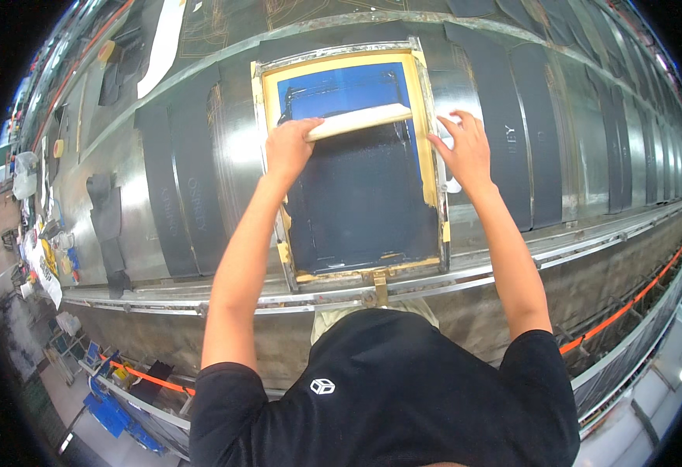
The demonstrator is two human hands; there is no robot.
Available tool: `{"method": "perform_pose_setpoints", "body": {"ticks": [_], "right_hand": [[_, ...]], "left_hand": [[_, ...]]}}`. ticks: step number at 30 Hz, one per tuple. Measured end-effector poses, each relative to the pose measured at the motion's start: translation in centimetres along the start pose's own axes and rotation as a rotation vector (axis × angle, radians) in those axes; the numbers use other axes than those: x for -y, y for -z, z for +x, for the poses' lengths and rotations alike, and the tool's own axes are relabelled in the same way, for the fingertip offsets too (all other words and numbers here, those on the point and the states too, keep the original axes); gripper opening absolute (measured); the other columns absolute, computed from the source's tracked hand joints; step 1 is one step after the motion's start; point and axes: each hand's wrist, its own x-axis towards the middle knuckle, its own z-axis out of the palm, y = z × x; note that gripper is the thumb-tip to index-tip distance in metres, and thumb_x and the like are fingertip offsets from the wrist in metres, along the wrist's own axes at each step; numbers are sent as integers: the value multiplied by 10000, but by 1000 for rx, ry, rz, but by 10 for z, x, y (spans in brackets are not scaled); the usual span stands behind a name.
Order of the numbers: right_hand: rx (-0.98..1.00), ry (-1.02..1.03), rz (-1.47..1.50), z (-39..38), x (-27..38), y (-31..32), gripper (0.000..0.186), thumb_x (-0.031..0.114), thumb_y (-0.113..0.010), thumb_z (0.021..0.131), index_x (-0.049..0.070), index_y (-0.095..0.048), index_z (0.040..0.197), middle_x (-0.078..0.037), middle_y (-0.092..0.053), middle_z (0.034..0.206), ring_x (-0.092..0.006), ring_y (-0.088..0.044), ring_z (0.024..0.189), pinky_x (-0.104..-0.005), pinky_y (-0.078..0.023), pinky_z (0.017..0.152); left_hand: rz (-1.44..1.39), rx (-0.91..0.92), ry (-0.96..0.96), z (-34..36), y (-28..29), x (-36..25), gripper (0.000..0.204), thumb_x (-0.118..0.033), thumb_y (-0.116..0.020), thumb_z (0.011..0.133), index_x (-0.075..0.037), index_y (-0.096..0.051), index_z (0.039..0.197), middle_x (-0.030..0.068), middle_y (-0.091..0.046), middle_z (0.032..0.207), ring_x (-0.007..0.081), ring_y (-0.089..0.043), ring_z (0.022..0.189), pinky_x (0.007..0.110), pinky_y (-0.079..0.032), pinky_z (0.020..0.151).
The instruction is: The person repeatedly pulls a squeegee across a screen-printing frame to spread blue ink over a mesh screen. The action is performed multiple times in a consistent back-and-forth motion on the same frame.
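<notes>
In front of me a screen printing frame [438, 249] with yellow-taped edges lies on the long metal table. Its mesh shows blue [349, 82] at the far end, and black ink [364, 206] covers the middle and near part. A pale squeegee [368, 119] spans the mesh crosswise, towards the far end. My left hand [288, 149] is closed around its left end. Beside the frame's right rail, my right hand [468, 152] holds nothing, its thumb and fingers apart. Whether its fingertips touch the rail, I cannot tell.
Black fabric pieces [528, 148] lie flat right of the frame, with more black pieces [189, 179] to its left. A metal rail [504, 261] runs along the table's near edge. Assorted clutter [49, 249] sits at the far left. An orange strip [629, 303] passes at the lower right.
</notes>
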Motion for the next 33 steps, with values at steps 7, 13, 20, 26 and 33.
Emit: {"method": "perform_pose_setpoints", "body": {"ticks": [7, 13, 20, 26, 33], "right_hand": [[259, 187, 175, 114, 29, -47, 399, 179, -799, 771, 131, -709, 1157, -102, -663, 1154, -317, -590, 1145, -422, -486, 985], [54, 221, 217, 41, 28, -75, 325, 38, -755, 722, 84, -741, 1043, -90, -685, 1065, -304, -616, 1058, -407, -505, 938], [151, 140, 330, -110, 59, -34, 349, -15, -719, 712, 67, -729, 1051, -79, -677, 1046, -290, -619, 1019, -393, -519, 886], [163, 172, 346, -174, 69, -21, 414, -64, -668, 657, 18, -697, 1062, -106, -661, 1063, -310, -607, 1041, -411, -502, 918], [-11, 289, 244, -46, 49, -42, 437, -54, -680, 666, 43, -699, 1092, -139, -673, 1130, -327, -609, 1116, -418, -505, 975]], "left_hand": [[1, 137, 110, 68, 23, 6, 321, -150, -695, 813, -276, -777, 1096, 89, -748, 950, 311, -712, 880, 407, -565, 768], [0, 33, -18, 8, -9, 4, 357, -84, -717, 771, -227, -772, 1094, 32, -749, 1064, 264, -709, 968, 377, -560, 819], [72, 39, -25, -152, -21, -45, 370, -53, -712, 759, -211, -765, 1090, -9, -746, 1135, 174, -697, 1047, 355, -525, 826], [-8, 23, 0, -221, -19, -72, 514, 61, -667, 678, -184, -734, 1125, -25, -730, 1182, 211, -673, 1101, 395, -499, 891], [62, -102, -50, -97, -10, -31, 419, 27, -644, 771, -186, -741, 1118, 3, -736, 1155, 220, -684, 1064, 380, -523, 888]]}}
